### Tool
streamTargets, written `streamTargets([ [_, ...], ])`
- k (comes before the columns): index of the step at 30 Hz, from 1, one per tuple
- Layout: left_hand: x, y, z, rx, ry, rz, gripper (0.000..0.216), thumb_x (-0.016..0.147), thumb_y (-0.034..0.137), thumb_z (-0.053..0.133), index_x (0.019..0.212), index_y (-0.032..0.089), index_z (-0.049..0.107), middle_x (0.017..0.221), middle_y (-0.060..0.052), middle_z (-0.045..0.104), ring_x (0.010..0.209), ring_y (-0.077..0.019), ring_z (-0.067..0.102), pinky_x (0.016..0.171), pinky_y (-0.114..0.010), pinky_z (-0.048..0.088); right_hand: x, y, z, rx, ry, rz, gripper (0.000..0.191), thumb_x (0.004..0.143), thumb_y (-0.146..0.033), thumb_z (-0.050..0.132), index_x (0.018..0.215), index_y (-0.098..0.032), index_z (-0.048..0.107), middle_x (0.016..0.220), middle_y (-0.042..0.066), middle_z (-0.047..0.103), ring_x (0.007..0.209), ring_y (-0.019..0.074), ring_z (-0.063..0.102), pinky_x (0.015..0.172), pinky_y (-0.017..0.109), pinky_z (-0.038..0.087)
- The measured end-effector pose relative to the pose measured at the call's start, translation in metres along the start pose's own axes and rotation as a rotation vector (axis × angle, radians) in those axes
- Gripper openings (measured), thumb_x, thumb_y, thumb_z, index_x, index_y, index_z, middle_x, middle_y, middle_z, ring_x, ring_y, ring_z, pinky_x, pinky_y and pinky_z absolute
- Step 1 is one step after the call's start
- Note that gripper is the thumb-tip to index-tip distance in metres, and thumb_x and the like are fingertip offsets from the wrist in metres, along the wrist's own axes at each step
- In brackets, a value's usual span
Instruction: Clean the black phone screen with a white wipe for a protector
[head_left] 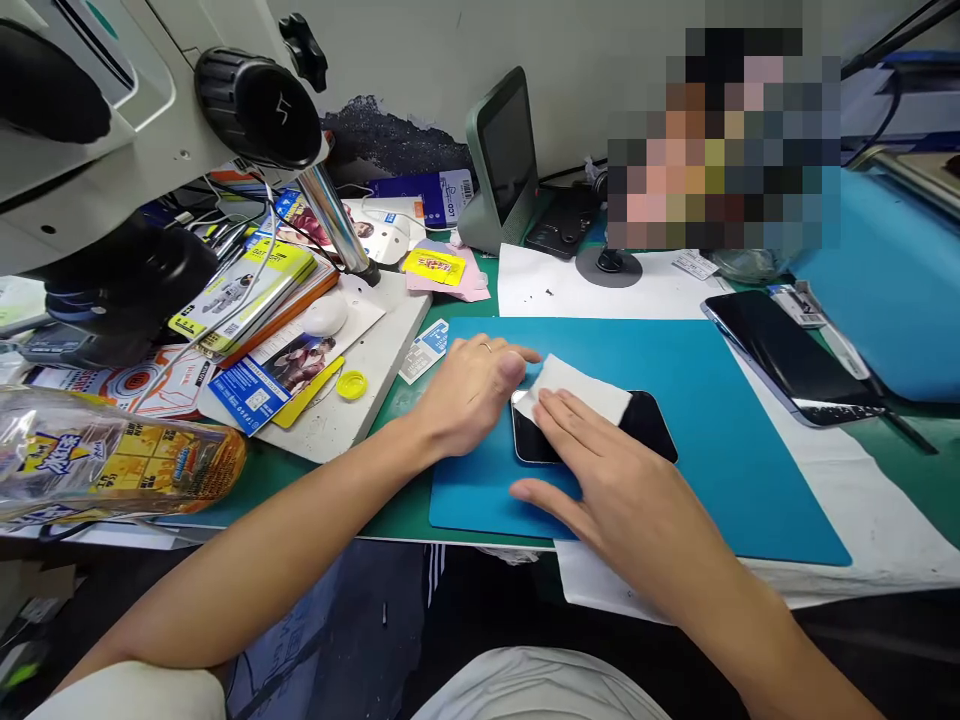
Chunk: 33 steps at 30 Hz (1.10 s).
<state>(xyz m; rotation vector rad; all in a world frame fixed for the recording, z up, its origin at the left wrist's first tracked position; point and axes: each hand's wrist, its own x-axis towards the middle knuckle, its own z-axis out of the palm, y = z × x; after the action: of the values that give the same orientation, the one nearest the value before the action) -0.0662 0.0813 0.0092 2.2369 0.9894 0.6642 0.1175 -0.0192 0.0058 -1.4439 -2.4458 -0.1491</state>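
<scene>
A black phone lies flat on a blue work mat. A white wipe lies across the phone's near-left part. My right hand rests on the phone with its fingers stretched flat and pressed on the wipe. My left hand sits at the phone's left end, fingers curled, the thumb touching the phone's corner and the wipe's edge. A ring shows on one left finger.
A microscope overhangs the left of the desk above a heap of cards and packets. A second dark phone lies at the right. A small green screen device stands at the back. A plastic snack bag lies near left.
</scene>
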Motion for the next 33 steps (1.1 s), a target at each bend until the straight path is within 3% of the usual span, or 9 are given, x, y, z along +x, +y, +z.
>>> streamTargets([
  [5,-0.001,-0.002,0.001,0.011,0.028,-0.002,0.101,0.094,0.073,-0.011,0.125,0.021,0.07,0.107,-0.009,0.071,0.102,-0.0273,0.059,0.093,-0.045,0.043,0.016,-0.012,0.004,0.052,0.001,0.001,0.069,0.096,-0.054,0.057,0.137,0.001,0.06,0.141,0.023,0.062,0.136,0.0318,0.056,0.115,0.044,0.046],
  [10,-0.002,0.0,0.001,0.028,-0.015,0.002,0.103,0.093,0.073,-0.012,0.127,0.019,0.069,0.101,-0.01,0.07,0.101,-0.0277,0.059,0.093,-0.046,0.042,-0.002,-0.022,0.001,0.134,-0.005,-0.025,0.07,0.095,-0.055,0.057,0.137,0.0,0.06,0.143,0.021,0.061,0.135,0.0314,0.057,0.115,0.044,0.047],
  [14,-0.001,0.0,0.0,0.031,-0.052,0.005,0.103,0.093,0.073,-0.013,0.127,0.021,0.069,0.102,-0.01,0.071,0.1,-0.029,0.059,0.093,-0.049,0.042,-0.023,-0.021,-0.006,0.228,-0.045,0.011,0.059,0.098,-0.048,0.057,0.141,-0.008,0.059,0.145,0.016,0.06,0.137,0.0294,0.055,0.111,0.044,0.051],
  [19,-0.002,-0.001,-0.001,-0.009,-0.082,-0.011,0.103,0.092,0.075,-0.01,0.13,0.02,0.067,0.105,-0.01,0.072,0.1,-0.03,0.06,0.097,-0.051,0.041,-0.05,0.009,-0.011,0.278,-0.044,0.101,0.048,0.1,-0.039,0.056,0.144,-0.021,0.058,0.146,0.007,0.061,0.135,0.0279,0.057,0.11,0.045,0.052],
  [25,-0.003,0.001,-0.001,-0.025,-0.099,-0.012,0.1,0.093,0.076,-0.008,0.131,0.02,0.066,0.107,-0.011,0.071,0.106,-0.0323,0.059,0.099,-0.054,0.04,-0.079,0.049,-0.015,0.21,-0.018,0.243,0.054,0.101,-0.038,0.054,0.153,-0.027,0.046,0.152,0.004,0.055,0.14,0.0284,0.05,0.116,0.049,0.045],
  [29,-0.002,0.002,-0.001,-0.045,-0.112,0.004,0.098,0.094,0.075,-0.006,0.131,0.018,0.065,0.103,-0.011,0.071,0.099,-0.0304,0.058,0.094,-0.051,0.041,-0.071,0.06,-0.015,0.145,-0.067,0.226,0.059,0.102,-0.042,0.052,0.156,-0.025,0.04,0.154,0.006,0.052,0.143,0.0288,0.046,0.115,0.051,0.046],
  [33,-0.001,0.001,0.0,-0.05,-0.119,-0.007,0.097,0.095,0.075,-0.006,0.131,0.019,0.065,0.111,-0.011,0.071,0.103,-0.0306,0.057,0.095,-0.051,0.04,-0.05,0.064,-0.013,0.097,-0.11,0.253,0.061,0.102,-0.049,0.048,0.156,-0.021,0.042,0.155,0.01,0.05,0.141,0.0299,0.048,0.111,0.05,0.05],
])
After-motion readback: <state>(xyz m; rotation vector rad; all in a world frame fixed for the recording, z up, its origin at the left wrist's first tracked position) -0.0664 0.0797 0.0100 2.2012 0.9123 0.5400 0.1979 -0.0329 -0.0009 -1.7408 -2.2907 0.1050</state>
